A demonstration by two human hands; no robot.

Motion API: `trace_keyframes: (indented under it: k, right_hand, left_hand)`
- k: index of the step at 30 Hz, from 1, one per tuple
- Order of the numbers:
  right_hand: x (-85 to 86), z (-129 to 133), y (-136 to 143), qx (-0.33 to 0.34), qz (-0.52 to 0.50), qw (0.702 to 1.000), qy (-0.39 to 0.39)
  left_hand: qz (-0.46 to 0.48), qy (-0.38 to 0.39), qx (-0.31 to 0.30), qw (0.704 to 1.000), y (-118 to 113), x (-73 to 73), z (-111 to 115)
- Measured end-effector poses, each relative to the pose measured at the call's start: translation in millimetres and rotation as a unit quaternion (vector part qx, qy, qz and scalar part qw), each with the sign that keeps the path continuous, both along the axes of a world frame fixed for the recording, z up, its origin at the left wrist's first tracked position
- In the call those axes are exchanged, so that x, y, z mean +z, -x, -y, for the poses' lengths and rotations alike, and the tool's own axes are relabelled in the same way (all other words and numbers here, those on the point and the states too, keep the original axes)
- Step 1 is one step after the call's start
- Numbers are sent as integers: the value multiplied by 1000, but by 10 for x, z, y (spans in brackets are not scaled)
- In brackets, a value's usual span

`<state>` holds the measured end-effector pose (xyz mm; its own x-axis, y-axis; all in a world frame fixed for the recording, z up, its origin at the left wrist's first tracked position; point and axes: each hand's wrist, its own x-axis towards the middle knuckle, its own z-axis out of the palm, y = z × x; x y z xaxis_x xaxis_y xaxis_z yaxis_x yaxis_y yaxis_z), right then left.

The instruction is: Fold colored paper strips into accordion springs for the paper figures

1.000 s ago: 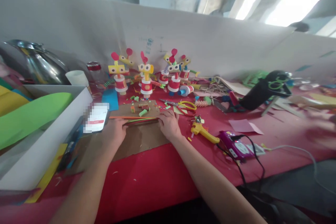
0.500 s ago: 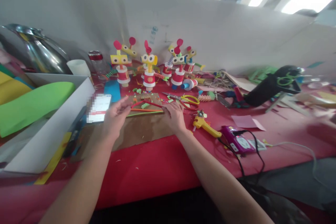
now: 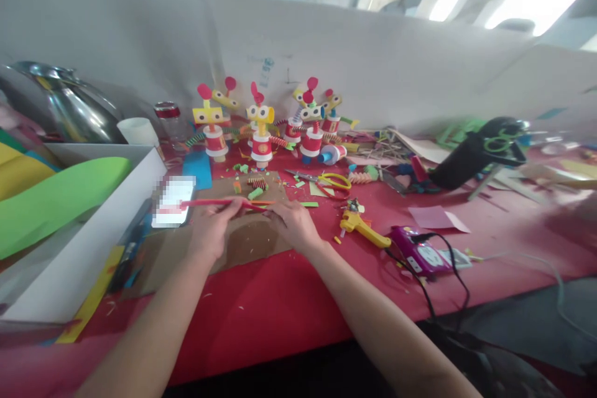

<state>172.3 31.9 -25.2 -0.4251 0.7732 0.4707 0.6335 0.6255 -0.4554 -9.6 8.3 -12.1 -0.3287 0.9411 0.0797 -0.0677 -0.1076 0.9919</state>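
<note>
A narrow red paper strip [image 3: 254, 206] runs between my two hands above a brown cardboard sheet [image 3: 252, 239]. My left hand [image 3: 211, 228] pinches it, and its free end sticks out leftward over the phone [image 3: 170, 214]. The fingers of my right hand [image 3: 296, 222] are closed on the strip's other end. Behind the hands lie an orange strip and a green strip [image 3: 310, 204], partly covered by the right hand. Farther back on the cardboard are a folded striped paper spring [image 3: 257, 183] and small green paper scraps [image 3: 255, 194].
Several paper-cup figures [image 3: 261, 148] stand along the wall. Yellow-handled scissors [image 3: 342, 181], a yellow glue gun [image 3: 366, 230] and a purple power strip [image 3: 422, 254] with cables lie to the right. A white box [image 3: 100, 224] of coloured sheets stands left, before a steel jug [image 3: 74, 102].
My hands have come closer together, the left one moving right along the red strip. The strip, bent between them before, now extends left past my left hand. The view has tilted slightly upward.
</note>
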Motion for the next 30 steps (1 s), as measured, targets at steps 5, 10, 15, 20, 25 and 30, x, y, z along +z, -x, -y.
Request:
trace_keyframes:
  k: [5, 10, 15, 20, 25, 30]
  right_hand:
    - [16, -166, -237, -88, 10, 996, -7]
    - [-6, -222, -384, -195, 13, 981, -18]
    - [2, -189, -356, -253, 2, 966, -49]
    - [17, -194, -341, -177, -95, 979, -36]
    - [44, -86, -209, -88, -173, 972, 130]
    - [67, 87, 10, 129, -144, 941, 278]
  left_hand:
    - [198, -77, 138, 967, 297, 116, -119]
    - [251, -96, 195, 943, 473, 189, -113]
    - [244, -96, 212, 941, 464, 197, -115]
    - [230, -100, 235, 939, 527, 201, -116]
    - [120, 2, -2, 993, 303, 130, -32]
    - [28, 57, -51, 997, -19, 30, 42]
